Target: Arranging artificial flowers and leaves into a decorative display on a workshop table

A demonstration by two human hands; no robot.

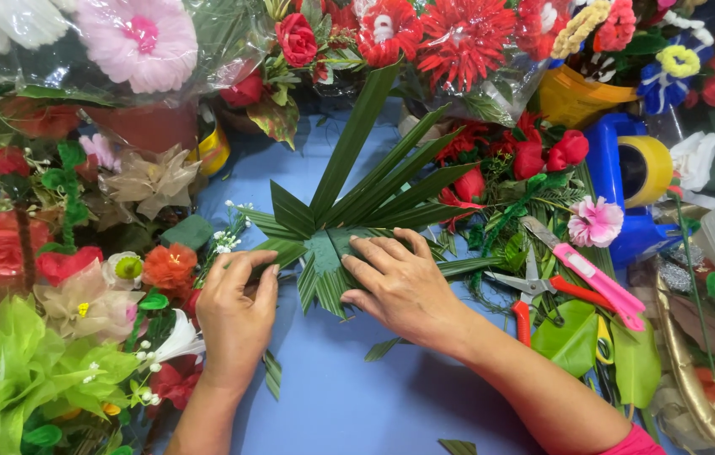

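Both hands press flat on the fan of long green palm leaves [357, 198]: left hand [235, 307] at seven o'clock, right hand [400, 282] nearer its hub; blades point toward twelve.

Bright, even light; soft shadows under both hands on the blue desk [357, 396]; glare on plastic wrap [231, 38] beyond it; sharp focus.

We note a pink cutter [597, 283] and red-handled scissors [526, 291] lying right of centre on the blue surface [357, 396], a tape roll [648, 171] behind them, and artificial flowers [138, 38] crowding the edges.
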